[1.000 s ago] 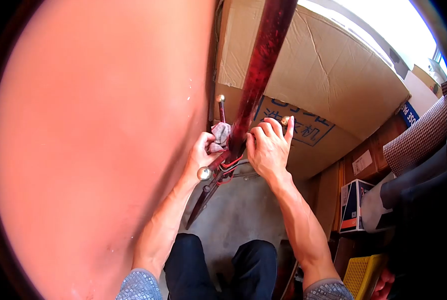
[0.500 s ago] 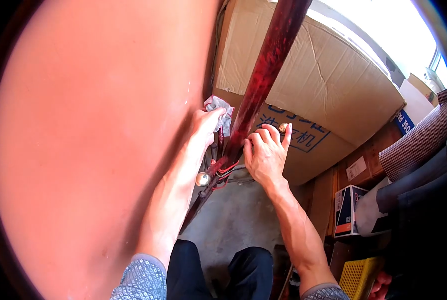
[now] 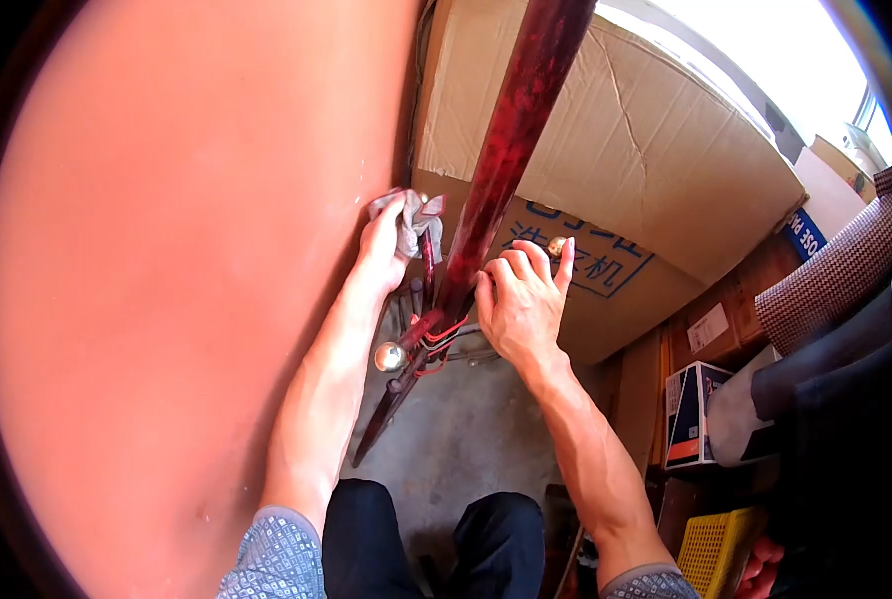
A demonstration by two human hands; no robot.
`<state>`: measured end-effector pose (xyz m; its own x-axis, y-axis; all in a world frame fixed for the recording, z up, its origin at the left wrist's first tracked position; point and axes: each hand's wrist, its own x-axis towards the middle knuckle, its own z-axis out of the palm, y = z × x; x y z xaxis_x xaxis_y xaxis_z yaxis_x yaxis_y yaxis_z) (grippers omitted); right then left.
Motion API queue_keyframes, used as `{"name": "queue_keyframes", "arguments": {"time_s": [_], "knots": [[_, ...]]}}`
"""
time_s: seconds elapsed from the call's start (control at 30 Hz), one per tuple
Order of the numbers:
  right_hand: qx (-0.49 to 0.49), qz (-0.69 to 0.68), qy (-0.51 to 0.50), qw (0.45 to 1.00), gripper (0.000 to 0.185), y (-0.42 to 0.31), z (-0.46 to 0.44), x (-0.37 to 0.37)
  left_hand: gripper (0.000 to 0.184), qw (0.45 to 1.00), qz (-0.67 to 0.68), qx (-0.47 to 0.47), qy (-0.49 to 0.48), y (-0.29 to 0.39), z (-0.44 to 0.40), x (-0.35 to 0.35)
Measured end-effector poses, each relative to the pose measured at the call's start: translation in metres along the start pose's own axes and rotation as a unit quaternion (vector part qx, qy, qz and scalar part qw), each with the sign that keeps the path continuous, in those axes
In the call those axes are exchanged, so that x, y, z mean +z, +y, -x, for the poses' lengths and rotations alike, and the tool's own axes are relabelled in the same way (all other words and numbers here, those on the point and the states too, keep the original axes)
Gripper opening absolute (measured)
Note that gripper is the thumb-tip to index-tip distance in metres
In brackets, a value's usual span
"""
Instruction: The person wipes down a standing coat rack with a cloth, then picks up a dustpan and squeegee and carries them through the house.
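A dark red pole (image 3: 511, 130) rises at a slant through the middle, with short arms tipped by gold balls. My left hand (image 3: 386, 240) grips a grey and pink cloth (image 3: 418, 225) around the upper end of the left rear arm. Just below, another arm ends in a shiny ball (image 3: 390, 356). My right hand (image 3: 524, 302) is curled against the pole's right side, its little finger beside a gold ball (image 3: 558, 247); what its fingers hold is partly hidden. Red and grey wires (image 3: 444, 339) wrap the pole's lower part.
A pinkish wall or panel (image 3: 186, 280) fills the left side. Behind the pole leans a large cardboard box (image 3: 655, 150) with blue lettering. On the right are a small box (image 3: 693, 414), a checked roll (image 3: 835, 270) and a yellow basket (image 3: 715, 549). Grey floor (image 3: 466, 439) shows below.
My left hand first rose with the cloth from the pole's joint to the rear arm, and now wraps it around that arm's ball end. My right hand has stayed at the pole.
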<state>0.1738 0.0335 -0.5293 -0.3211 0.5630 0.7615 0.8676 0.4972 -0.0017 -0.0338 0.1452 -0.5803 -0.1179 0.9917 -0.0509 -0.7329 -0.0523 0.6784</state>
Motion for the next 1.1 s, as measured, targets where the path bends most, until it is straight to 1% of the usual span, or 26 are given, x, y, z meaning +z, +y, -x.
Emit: {"name": "queue_keyframes", "arguments": {"time_s": [0.03,0.07,0.1,0.17,0.23,0.27,0.3,0.4,0.43,0.47,0.5,0.53,0.57,0.63,0.67,0.7,0.77,0.8,0.83,0.93,0.97,1.03,1.07,1.1], "knots": [[0.000,-0.001,-0.003,1.000,0.008,0.000,-0.001,0.000,0.025,0.999,-0.032,0.014,0.003,0.003,-0.002,0.008],[0.001,0.000,0.002,1.000,0.007,0.000,0.000,0.001,0.023,0.989,-0.144,0.025,0.009,0.004,-0.004,0.013],[0.001,0.000,0.005,1.000,0.007,-0.001,0.000,0.001,0.019,0.975,-0.216,0.044,0.018,-0.001,-0.013,0.014],[0.002,-0.007,0.002,1.000,0.010,-0.001,0.001,0.003,0.018,0.935,-0.344,0.072,0.052,-0.008,-0.032,0.008],[0.001,-0.003,0.006,1.000,0.010,-0.001,0.000,0.004,0.018,0.963,-0.267,0.038,0.027,-0.008,-0.026,0.003],[0.004,-0.003,0.003,1.000,0.010,-0.001,0.000,0.003,0.020,0.977,-0.207,0.040,0.018,-0.012,-0.021,0.002],[0.005,0.000,0.004,1.000,0.010,-0.001,0.000,0.003,0.024,0.982,-0.182,0.042,0.004,-0.015,-0.021,0.000],[0.003,0.002,-0.004,1.000,0.010,-0.002,-0.001,0.003,0.024,0.995,-0.096,0.032,-0.012,-0.015,-0.009,-0.007],[0.006,0.003,-0.005,1.000,0.009,-0.002,0.000,0.003,0.022,0.992,-0.119,0.045,-0.011,-0.019,-0.005,-0.015],[0.006,0.003,-0.003,1.000,0.009,-0.002,0.000,0.004,0.020,0.986,-0.155,0.044,-0.037,-0.024,0.000,-0.028],[0.006,0.006,-0.002,1.000,0.009,-0.001,0.000,0.006,0.018,0.958,-0.267,0.066,-0.076,-0.029,0.005,-0.042],[0.003,0.011,0.000,1.000,0.008,-0.001,0.001,0.008,0.016,0.916,-0.373,0.097,-0.109,-0.033,0.010,-0.056],[-0.001,0.011,0.001,1.000,0.008,-0.001,0.000,0.007,0.013,0.845,-0.513,0.133,-0.071,-0.059,-0.003,-0.083],[-0.001,0.015,-0.005,1.000,0.008,-0.001,0.001,0.008,0.023,0.831,-0.519,0.107,-0.168,-0.061,0.024,-0.086],[-0.002,0.016,-0.005,1.000,0.008,-0.001,0.000,0.007,0.038,0.832,-0.495,0.132,-0.210,-0.067,0.020,-0.100],[-0.002,0.015,-0.007,1.000,0.008,-0.002,-0.001,0.006,0.038,0.834,-0.496,0.128,-0.205,-0.070,0.027,-0.107],[-0.005,0.016,-0.013,1.000,0.008,-0.003,-0.001,0.005,0.045,0.805,-0.520,0.220,-0.182,-0.076,0.047,-0.120],[-0.005,0.018,-0.016,1.000,0.008,-0.002,-0.001,0.005,0.045,0.773,-0.553,0.268,-0.157,-0.078,0.057,-0.122],[-0.006,0.020,-0.020,1.000,0.008,-0.003,-0.001,0.004,0.042,0.774,-0.555,0.273,-0.134,-0.076,0.068,-0.120],[-0.007,0.032,-0.028,0.999,0.009,-0.002,-0.001,0.004,0.038,0.750,-0.585,0.292,-0.100,-0.076,0.078,-0.122],[-0.007,0.032,-0.032,0.999,0.009,-0.002,-0.001,0.003,0.037,0.766,-0.575,0.269,-0.098,-0.077,0.082,-0.123],[-0.011,0.037,-0.030,0.999,0.009,-0.004,-0.002,0.004,0.036,0.756,-0.595,0.253,-0.096,-0.069,0.091,-0.121],[-0.017,0.038,-0.024,0.999,0.009,-0.004,-0.003,0.004,0.035,0.774,-0.577,0.242,-0.094,-0.065,0.099,-0.121],[-0.020,0.036,-0.024,0.999,0.009,-0.005,-0.003,0.004,0.035,0.774,-0.577,0.243,-0.091,-0.066,0.101,-0.127]]}}
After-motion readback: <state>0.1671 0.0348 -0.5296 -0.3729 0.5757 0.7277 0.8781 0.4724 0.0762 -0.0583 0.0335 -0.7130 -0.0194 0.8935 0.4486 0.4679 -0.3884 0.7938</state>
